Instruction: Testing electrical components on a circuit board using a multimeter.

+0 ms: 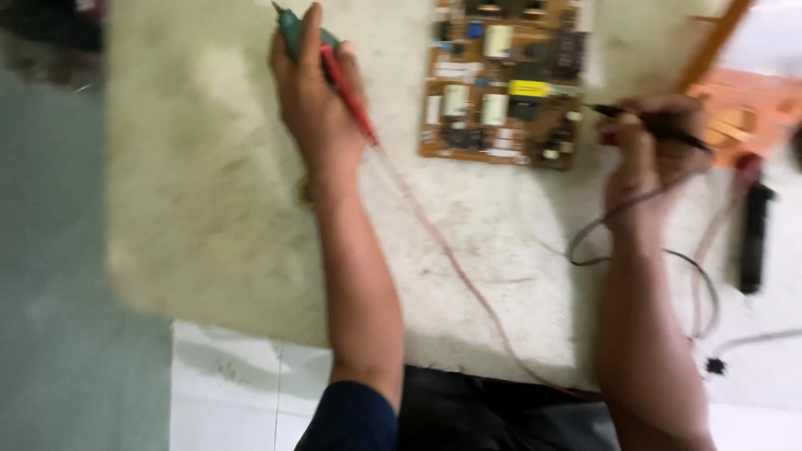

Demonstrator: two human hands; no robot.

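Observation:
My left hand (316,100) is closed around a green-handled tool (292,29) and a red test probe (349,96), whose red lead (451,259) trails back toward me. It rests on the pale worktop to the left of a brown circuit board (501,79) with several white and black components. My right hand (652,142) grips a black test probe (656,124) with its tip pointing at the board's right edge. A black lead (601,242) loops down from that hand.
A black stick-shaped tool (752,238) lies on the right of the worktop (209,192). Orange-red items (743,108) and an orange strip (714,42) sit at the far right. A teal floor (67,292) is on the left, white tiles below.

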